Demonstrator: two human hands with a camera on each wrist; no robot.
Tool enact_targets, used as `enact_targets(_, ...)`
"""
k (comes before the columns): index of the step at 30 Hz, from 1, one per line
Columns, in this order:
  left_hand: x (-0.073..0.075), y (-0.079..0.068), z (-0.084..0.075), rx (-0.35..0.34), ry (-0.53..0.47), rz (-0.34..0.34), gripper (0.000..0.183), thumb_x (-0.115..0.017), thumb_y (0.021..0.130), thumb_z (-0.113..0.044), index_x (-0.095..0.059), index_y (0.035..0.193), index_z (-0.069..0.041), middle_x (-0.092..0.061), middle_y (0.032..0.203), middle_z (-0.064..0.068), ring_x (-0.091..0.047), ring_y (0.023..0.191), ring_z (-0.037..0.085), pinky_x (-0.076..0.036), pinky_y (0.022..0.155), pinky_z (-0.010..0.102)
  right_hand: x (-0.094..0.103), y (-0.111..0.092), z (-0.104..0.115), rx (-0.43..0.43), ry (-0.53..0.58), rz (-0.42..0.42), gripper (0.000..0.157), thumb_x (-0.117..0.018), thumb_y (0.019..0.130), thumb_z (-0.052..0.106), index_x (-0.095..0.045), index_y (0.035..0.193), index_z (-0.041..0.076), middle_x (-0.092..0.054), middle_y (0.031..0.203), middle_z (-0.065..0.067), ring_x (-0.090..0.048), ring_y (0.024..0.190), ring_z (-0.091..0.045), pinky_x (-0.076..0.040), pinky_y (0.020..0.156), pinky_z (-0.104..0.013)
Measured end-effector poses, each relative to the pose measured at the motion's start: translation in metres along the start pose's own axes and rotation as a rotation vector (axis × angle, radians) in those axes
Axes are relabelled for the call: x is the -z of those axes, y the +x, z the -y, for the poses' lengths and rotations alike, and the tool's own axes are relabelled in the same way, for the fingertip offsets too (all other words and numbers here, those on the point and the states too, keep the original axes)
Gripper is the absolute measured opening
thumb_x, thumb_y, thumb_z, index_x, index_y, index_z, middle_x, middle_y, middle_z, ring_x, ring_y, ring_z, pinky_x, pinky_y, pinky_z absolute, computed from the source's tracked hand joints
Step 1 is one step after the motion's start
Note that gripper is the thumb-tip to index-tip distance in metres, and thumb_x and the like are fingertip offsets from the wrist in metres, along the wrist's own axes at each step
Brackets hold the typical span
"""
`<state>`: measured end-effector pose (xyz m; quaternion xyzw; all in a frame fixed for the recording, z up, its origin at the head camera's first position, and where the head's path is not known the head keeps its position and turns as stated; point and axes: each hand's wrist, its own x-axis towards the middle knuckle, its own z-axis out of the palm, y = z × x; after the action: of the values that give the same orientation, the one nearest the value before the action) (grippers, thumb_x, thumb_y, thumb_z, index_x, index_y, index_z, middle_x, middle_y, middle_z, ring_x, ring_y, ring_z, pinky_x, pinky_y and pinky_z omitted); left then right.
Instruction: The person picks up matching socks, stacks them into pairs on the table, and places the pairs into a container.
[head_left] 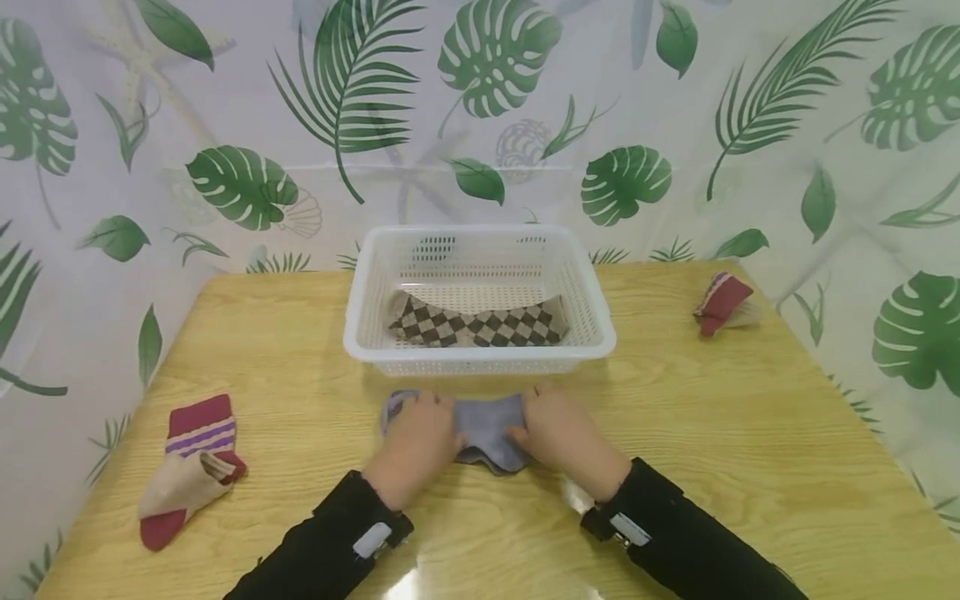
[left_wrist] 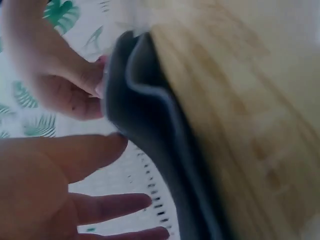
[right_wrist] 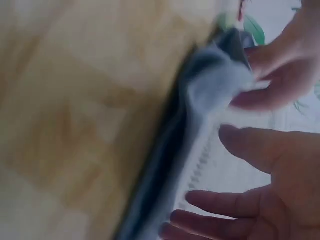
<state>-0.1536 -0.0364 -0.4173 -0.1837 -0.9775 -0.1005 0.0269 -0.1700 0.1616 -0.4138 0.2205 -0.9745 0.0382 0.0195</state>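
A grey-blue sock [head_left: 489, 425] lies on the table in front of the white basket, with a hand at each end. My left hand [head_left: 420, 442] grips its left part, where a bunched bit of fabric pokes out beyond the fingers. At the right end my right hand [head_left: 566, 433] pinches the fabric, thumb in front and fingers behind. Two layers of the sock [left_wrist: 145, 100] show in the left wrist view, where the right hand [left_wrist: 60, 75] holds the far end. The right wrist view is blurred; there the left hand [right_wrist: 280, 70] pinches a raised, crumpled end.
The white perforated basket [head_left: 480, 353] stands at the back middle, holding brown-and-beige checkered socks [head_left: 480, 325]. A folded maroon-and-beige sock with purple stripes [head_left: 191, 475] lies on the left. Another maroon sock [head_left: 724, 302] sits at the back right, near the leaf-patterned backdrop [head_left: 825, 275].
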Motion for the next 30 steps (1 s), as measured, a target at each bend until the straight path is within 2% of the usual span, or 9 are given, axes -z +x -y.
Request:
enact_targets(3, -0.009, 0.003, -0.009, 0.056, -0.029, 0.117, 0.056, -0.070, 0.080, -0.037, -0.058, 0.110, 0.008, -0.059, 0.108, 0.028, -0.054, 0.096, 0.043, -0.055, 0.071, 0.051, -0.008, 0.000, 0.006, 0.070, -0.006, 0.021, 0.062, -0.072, 0.076, 0.042, -0.059, 0.097, -0.015, -0.062, 0.086, -0.021, -0.058, 0.081, -0.033, -0.051, 0.077, -0.046)
enact_targets(5, -0.012, 0.004, -0.012, 0.106, -0.061, 0.169, 0.064, -0.071, 0.079, -0.038, -0.053, 0.120, 0.008, -0.053, 0.121, 0.032, -0.049, 0.105, 0.049, -0.055, 0.070, 0.058, -0.011, 0.000, 0.008, 0.097, -0.031, 0.021, 0.069, -0.073, 0.074, 0.047, -0.058, 0.097, -0.017, -0.063, 0.089, -0.024, -0.057, 0.086, -0.036, -0.048, 0.086, -0.048)
enact_targets(7, -0.014, 0.004, -0.013, 0.134, -0.083, 0.193, 0.070, -0.071, 0.079, -0.038, -0.048, 0.128, 0.007, -0.046, 0.130, 0.035, -0.043, 0.113, 0.053, -0.052, 0.069, 0.066, -0.014, 0.000, 0.008, 0.093, -0.037, 0.025, 0.076, -0.074, 0.071, 0.050, -0.056, 0.100, -0.018, -0.061, 0.094, -0.027, -0.055, 0.093, -0.040, -0.045, 0.092, -0.050)
enact_targets(10, -0.014, 0.004, -0.009, 0.131, -0.090, 0.199, 0.073, -0.070, 0.080, -0.040, -0.045, 0.134, 0.003, -0.041, 0.135, 0.034, -0.037, 0.120, 0.055, -0.047, 0.074, 0.072, -0.015, 0.000, 0.008, 0.087, -0.041, 0.036, 0.082, -0.074, 0.069, 0.052, -0.054, 0.104, -0.019, -0.058, 0.100, -0.030, -0.052, 0.099, -0.044, -0.043, 0.096, -0.052)
enact_targets(16, -0.014, 0.001, 0.003, 0.123, -0.079, 0.254, 0.075, -0.062, 0.084, -0.049, -0.037, 0.143, -0.010, -0.032, 0.147, 0.029, -0.026, 0.132, 0.053, -0.035, 0.090, 0.076, -0.013, -0.002, 0.008, 0.081, -0.075, 0.057, 0.082, -0.073, 0.070, 0.053, -0.054, 0.106, -0.018, -0.055, 0.103, -0.031, -0.050, 0.101, -0.045, -0.050, 0.090, -0.050)
enact_targets(20, -0.014, 0.000, 0.003, 0.105, -0.057, 0.266, 0.076, -0.060, 0.084, -0.051, -0.036, 0.144, -0.011, -0.031, 0.147, 0.029, -0.027, 0.131, 0.053, -0.034, 0.090, 0.077, -0.011, -0.004, 0.010, 0.052, -0.087, 0.098, 0.084, -0.071, 0.071, 0.055, -0.052, 0.109, -0.017, -0.053, 0.104, -0.032, -0.051, 0.099, -0.045, -0.054, 0.082, -0.049)
enact_targets(24, -0.011, 0.004, 0.003, 0.102, -0.028, 0.262, 0.078, -0.063, 0.081, -0.053, -0.040, 0.142, -0.011, -0.038, 0.141, 0.028, -0.032, 0.127, 0.051, -0.033, 0.088, 0.078, -0.010, -0.006, 0.012, 0.022, -0.105, 0.124, 0.085, -0.068, 0.073, 0.057, -0.051, 0.111, -0.017, -0.052, 0.106, -0.033, -0.053, 0.096, -0.043, -0.057, 0.075, -0.046)
enact_targets(30, -0.009, 0.015, 0.011, 0.126, 0.012, 0.272, 0.089, -0.068, 0.069, -0.063, -0.043, 0.137, -0.011, -0.043, 0.133, 0.027, -0.037, 0.122, 0.049, -0.035, 0.086, 0.076, -0.011, -0.006, 0.013, 0.019, -0.125, 0.099, 0.086, -0.068, 0.073, 0.057, -0.051, 0.111, -0.018, -0.052, 0.106, -0.033, -0.055, 0.091, -0.042, -0.058, 0.070, -0.044)
